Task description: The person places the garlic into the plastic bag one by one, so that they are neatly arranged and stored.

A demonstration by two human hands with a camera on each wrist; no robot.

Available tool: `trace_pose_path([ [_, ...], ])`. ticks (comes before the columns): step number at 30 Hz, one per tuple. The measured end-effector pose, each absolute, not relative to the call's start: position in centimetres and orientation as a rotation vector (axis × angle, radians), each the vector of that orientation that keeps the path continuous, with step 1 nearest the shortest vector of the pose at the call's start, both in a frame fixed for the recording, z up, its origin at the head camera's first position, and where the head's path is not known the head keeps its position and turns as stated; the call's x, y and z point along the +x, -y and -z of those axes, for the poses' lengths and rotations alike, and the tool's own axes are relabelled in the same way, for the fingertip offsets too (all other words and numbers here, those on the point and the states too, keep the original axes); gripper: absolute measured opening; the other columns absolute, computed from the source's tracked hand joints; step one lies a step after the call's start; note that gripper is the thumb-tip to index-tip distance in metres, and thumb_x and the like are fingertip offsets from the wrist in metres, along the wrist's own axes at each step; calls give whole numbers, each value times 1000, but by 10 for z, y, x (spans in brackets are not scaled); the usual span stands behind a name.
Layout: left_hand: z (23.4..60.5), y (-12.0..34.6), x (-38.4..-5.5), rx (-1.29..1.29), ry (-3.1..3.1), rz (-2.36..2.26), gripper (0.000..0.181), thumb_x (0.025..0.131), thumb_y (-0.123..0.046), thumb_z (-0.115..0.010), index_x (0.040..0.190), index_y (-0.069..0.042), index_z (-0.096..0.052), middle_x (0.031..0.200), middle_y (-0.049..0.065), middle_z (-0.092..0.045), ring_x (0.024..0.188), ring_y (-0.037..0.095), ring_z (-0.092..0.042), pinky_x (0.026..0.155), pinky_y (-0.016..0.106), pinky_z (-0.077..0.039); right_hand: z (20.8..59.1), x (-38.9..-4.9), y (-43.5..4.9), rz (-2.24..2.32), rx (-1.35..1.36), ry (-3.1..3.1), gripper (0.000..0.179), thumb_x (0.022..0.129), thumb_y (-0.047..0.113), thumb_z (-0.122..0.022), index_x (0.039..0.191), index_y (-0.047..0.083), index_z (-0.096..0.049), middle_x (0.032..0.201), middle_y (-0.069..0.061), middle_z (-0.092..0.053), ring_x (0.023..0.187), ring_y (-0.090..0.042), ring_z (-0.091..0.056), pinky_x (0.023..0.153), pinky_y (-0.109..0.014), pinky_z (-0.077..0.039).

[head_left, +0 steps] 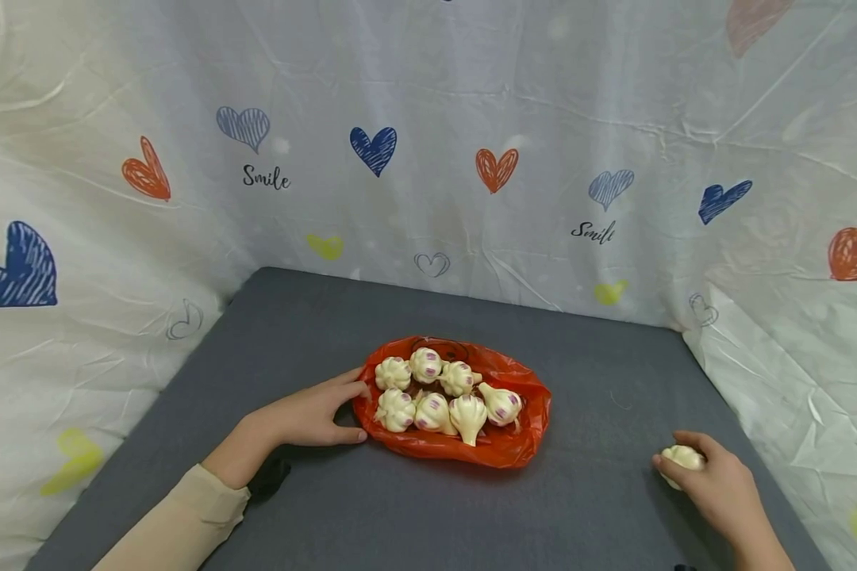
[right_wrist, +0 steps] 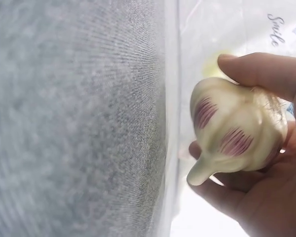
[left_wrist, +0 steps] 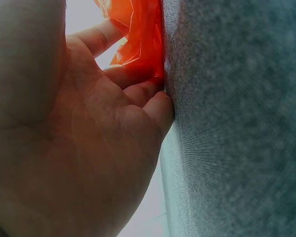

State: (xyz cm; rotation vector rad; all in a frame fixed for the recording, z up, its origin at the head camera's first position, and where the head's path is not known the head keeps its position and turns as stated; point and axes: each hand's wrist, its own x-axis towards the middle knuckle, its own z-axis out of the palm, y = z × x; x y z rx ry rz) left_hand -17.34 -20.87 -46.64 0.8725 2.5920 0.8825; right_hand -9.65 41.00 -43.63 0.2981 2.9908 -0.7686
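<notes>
My right hand (head_left: pixel 721 484) holds a pale garlic bulb (right_wrist: pixel 237 128) with purple streaks at the right side of the table. Its thumb and fingers lie on opposite sides of the bulb, whose short stem points down in the right wrist view. My left hand (head_left: pixel 314 414) grips the left rim of a red plastic bag (head_left: pixel 517 454) with rolled-down edges. Several similar garlic bulbs (head_left: pixel 432 412) sit in two rough rows inside the bag. In the left wrist view, curled fingers (left_wrist: pixel 160 111) are against the red plastic, low by the table.
A dark grey cloth (head_left: pixel 578 523) covers the table. White curtains (head_left: pixel 436 79) printed with hearts and "Smile" stand behind it and at both sides. Beneath the left wrist shows a black object (head_left: pixel 267 476), partly hidden by the sleeve.
</notes>
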Motion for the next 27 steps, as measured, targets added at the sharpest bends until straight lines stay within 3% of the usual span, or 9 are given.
trace_pose_path([
  [19,465,208,-171,859,-2602,-872,38,98,-47,-82,130,-33,-66,178,11,-26,163,33,-28,125,58,-35,425,-108,-382,790,194,-3021,81,103,52,-74,152,-9,-52,142,-35,-61,111,-40,-69,74,-37,-55],
  [27,463,207,-171,876,-2584,-905,34,98,-45,-82,126,-34,-65,178,10,-27,163,32,-28,125,58,-36,419,-111,-363,812,120,-3069,79,101,50,-78,151,-6,-55,138,-30,-65,105,-32,-69,72,-35,-54],
])
